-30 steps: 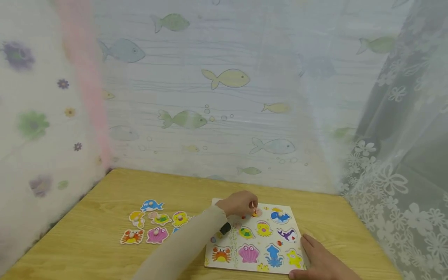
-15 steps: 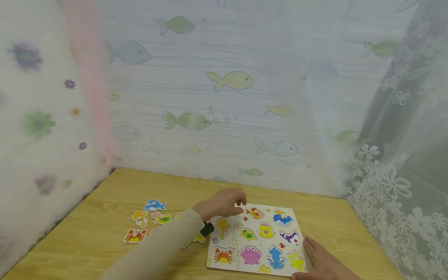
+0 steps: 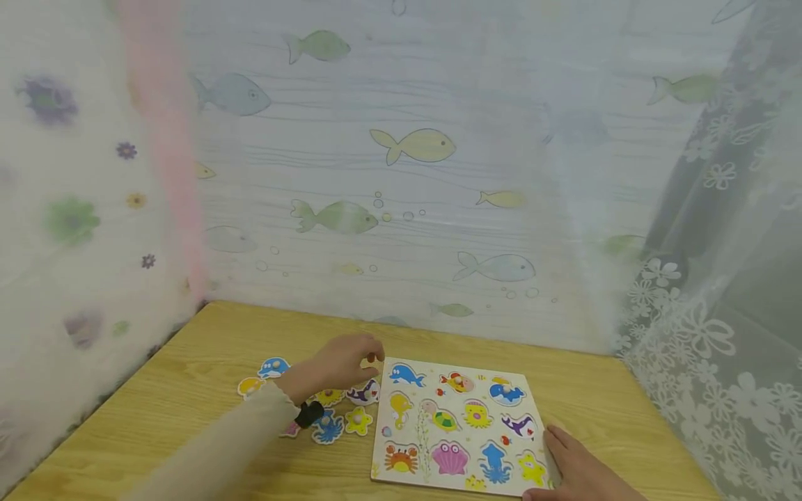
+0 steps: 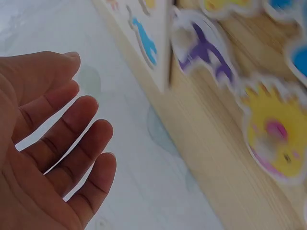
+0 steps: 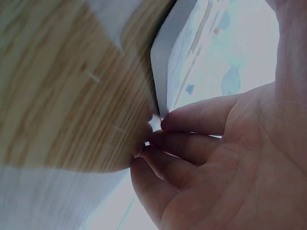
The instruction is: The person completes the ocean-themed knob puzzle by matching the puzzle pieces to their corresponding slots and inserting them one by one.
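Note:
A puzzle board [image 3: 464,445] with sea-animal pictures lies on the table. A red fish piece [image 3: 458,382] and a blue whale piece [image 3: 506,392], both with knobs, sit in its top row. My left hand [image 3: 344,358] hovers left of the board over the loose pieces; its fingers [image 4: 91,139] are loosely bent and hold nothing. Below it are a purple orca piece [image 3: 365,394] and a yellow octopus piece [image 4: 278,129]. My right hand [image 3: 576,470] rests at the board's lower right corner, its fingertips [image 5: 180,120] touching the edge.
More loose knobbed pieces lie left of the board: a blue squid [image 3: 327,427], a yellow star [image 3: 358,421] and a blue dolphin [image 3: 272,367]. My left forearm hides some others. A fish-patterned curtain [image 3: 413,209] hangs behind the wooden table [image 3: 200,362].
My left hand has let go of the red fish piece, which stays in the board, and has moved left off the board. The right hand remains at the board's edge.

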A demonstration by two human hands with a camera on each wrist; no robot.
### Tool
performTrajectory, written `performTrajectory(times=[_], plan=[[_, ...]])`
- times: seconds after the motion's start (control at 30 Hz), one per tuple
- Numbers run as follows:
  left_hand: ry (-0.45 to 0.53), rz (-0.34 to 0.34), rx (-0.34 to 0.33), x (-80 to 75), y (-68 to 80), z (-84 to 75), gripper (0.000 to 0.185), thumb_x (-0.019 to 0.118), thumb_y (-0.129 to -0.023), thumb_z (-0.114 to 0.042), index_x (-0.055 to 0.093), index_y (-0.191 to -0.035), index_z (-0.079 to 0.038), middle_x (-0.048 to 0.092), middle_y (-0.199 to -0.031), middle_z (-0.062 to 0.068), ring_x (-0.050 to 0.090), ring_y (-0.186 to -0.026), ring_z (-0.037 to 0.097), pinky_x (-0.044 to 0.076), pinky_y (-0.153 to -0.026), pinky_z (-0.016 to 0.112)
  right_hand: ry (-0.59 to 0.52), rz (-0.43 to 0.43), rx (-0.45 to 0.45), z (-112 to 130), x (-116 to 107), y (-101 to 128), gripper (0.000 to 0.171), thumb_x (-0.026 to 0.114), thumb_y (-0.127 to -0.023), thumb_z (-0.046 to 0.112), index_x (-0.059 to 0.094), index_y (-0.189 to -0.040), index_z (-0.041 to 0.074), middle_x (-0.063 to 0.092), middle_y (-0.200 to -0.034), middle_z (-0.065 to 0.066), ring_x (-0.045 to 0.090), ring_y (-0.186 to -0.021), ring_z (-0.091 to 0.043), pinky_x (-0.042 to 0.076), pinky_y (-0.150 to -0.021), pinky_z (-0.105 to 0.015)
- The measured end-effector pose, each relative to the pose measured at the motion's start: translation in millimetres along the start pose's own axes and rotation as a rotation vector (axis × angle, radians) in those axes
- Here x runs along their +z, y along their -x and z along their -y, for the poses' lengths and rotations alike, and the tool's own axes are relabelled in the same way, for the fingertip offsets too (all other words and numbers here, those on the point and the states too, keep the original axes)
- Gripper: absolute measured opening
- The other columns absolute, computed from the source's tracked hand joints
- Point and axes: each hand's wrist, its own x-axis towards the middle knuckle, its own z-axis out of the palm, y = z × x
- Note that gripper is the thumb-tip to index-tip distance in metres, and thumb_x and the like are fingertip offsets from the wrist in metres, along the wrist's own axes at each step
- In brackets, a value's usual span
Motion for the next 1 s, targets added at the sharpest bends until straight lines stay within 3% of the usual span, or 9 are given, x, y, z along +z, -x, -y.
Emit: performTrajectory(times=[0.33,0.53,1.0], plan=[[-0.017,-0.018,-0.097,-7.4,51.1,50.0,0.021,0.072,-0.084,-0.018,0.065,-0.102,-0.01,0.058,-0.089,0.0,0.055,-0.08,0.016,0.047,-0.071,0.035,-0.006,0.006,0.014,8.6,1.5,-2.6,0.109,0.065,-0.075,0.065,0.03,-0.143,-0.012,0.027,-0.147,-0.031,0.028,-0.133,-0.049,0.03,-0.099,-0.063],[-0.001,-0.034,-0.135,-14.6,74.7,72.3,0.02,0.073,-0.083,-0.016,0.066,-0.101,-0.009,0.058,-0.09,0.001,0.057,-0.083,0.019,0.048,-0.072,0.037,-0.014,0.006,0.029,8.6,1.6,-2.1,0.109,0.066,-0.074,0.065,0.03,-0.143,-0.012,0.027,-0.147,-0.031,0.028,-0.132,-0.05,0.03,-0.099,-0.063],[0.018,-0.043,-0.219,-22.9,101.9,110.3,0.016,0.072,-0.081,-0.012,0.066,-0.095,-0.009,0.058,-0.087,-0.001,0.056,-0.081,0.019,0.047,-0.071,0.038,-0.036,0.007,0.051,3.1,1.0,2.3,0.11,0.066,-0.075,0.064,0.027,-0.143,-0.013,0.025,-0.147,-0.032,0.027,-0.132,-0.051,0.028,-0.099,-0.065]])
